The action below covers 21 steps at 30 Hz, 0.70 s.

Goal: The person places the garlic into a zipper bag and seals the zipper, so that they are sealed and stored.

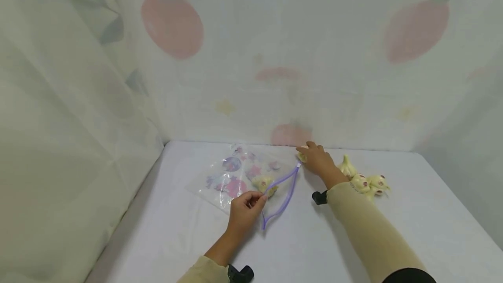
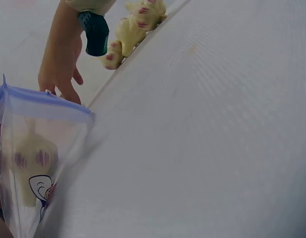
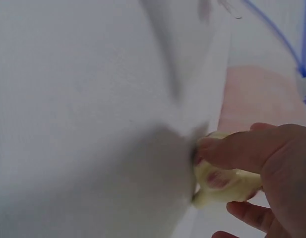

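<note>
A clear zip bag (image 1: 214, 193) with cartoon prints lies on the table, its purple rim (image 1: 288, 195) spread apart. My left hand (image 1: 245, 211) pinches that rim at the near side. Inside the bag sits a pale yellow bulb-shaped toy (image 2: 31, 156) with purple-pink marks. Beyond the far end of the rim, my right hand (image 1: 319, 160) grips a similar yellow toy (image 3: 224, 181) between thumb and fingers. The palm hides part of this toy in the right wrist view.
Several more yellow toys (image 1: 367, 182) are bunched on the white table (image 1: 314, 248), right of the bag and beside the right forearm. A printed curtain (image 1: 334, 77) hangs behind the table's back edge, and another cloth (image 1: 78, 143) drapes at the left.
</note>
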Each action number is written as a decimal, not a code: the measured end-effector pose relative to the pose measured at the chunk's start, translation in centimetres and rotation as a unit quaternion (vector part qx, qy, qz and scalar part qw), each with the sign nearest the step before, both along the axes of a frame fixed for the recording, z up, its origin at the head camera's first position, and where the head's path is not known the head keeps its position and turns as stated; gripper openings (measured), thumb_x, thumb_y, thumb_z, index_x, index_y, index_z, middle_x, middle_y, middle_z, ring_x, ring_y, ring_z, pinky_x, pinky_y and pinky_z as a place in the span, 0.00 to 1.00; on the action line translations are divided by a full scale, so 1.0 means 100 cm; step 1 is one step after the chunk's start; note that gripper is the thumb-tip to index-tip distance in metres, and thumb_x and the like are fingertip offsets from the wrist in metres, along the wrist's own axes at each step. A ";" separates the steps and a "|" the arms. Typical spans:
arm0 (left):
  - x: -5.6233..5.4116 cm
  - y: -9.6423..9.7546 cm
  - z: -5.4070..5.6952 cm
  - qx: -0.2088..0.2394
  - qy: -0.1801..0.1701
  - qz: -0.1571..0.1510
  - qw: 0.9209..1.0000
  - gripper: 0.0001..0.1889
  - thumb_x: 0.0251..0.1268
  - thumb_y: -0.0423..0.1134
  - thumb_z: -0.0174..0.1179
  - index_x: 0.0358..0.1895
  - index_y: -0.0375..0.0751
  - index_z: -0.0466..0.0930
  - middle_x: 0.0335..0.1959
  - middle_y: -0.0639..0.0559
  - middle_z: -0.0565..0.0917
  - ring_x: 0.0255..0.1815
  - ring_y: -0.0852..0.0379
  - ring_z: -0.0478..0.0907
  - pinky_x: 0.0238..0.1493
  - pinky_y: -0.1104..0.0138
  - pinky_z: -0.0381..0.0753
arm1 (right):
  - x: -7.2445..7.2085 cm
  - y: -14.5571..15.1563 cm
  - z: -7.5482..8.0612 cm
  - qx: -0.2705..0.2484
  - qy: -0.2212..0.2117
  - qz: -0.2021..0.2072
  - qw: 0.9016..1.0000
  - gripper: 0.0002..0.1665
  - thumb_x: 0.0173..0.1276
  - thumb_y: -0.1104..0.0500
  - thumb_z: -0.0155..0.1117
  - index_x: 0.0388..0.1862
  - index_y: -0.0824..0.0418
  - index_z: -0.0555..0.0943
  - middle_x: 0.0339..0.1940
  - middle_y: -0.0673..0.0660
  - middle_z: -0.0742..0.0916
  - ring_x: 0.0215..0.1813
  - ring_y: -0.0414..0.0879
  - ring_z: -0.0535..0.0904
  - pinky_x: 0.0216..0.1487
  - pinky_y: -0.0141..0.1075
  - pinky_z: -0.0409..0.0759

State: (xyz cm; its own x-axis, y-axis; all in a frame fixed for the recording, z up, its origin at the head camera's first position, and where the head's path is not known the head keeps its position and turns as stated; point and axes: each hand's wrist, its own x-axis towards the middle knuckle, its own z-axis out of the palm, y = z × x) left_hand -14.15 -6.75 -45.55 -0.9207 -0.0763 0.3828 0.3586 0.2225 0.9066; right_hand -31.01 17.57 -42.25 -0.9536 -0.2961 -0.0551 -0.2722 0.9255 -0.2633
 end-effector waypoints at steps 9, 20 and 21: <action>0.001 0.001 -0.002 -0.006 0.013 0.001 1.000 0.04 0.58 0.29 0.68 0.30 0.29 0.85 0.20 0.49 0.81 0.22 0.66 0.70 0.22 0.75 0.70 | -0.009 0.002 -0.027 -0.084 -0.026 -0.026 0.996 0.36 0.62 0.63 0.53 0.72 0.59 0.69 0.78 0.68 0.53 0.60 0.76 0.70 0.55 0.62 0.75; -0.001 0.000 -0.004 -0.018 0.026 0.001 0.999 0.02 0.57 0.29 0.68 0.31 0.32 0.86 0.20 0.49 0.82 0.23 0.67 0.71 0.23 0.75 0.72 | 0.000 0.004 -0.026 -0.182 0.011 -0.028 0.983 0.18 0.70 0.57 0.55 0.48 0.68 0.83 0.67 0.71 0.71 0.70 0.68 0.65 0.71 0.56 0.64; -0.001 -0.001 -0.004 -0.016 0.028 0.001 0.999 0.02 0.58 0.29 0.68 0.31 0.32 0.86 0.20 0.49 0.82 0.23 0.67 0.71 0.23 0.75 0.72 | 0.001 0.005 -0.027 -0.187 0.015 -0.034 0.982 0.17 0.68 0.57 0.57 0.46 0.68 0.84 0.66 0.70 0.72 0.69 0.67 0.66 0.71 0.55 0.64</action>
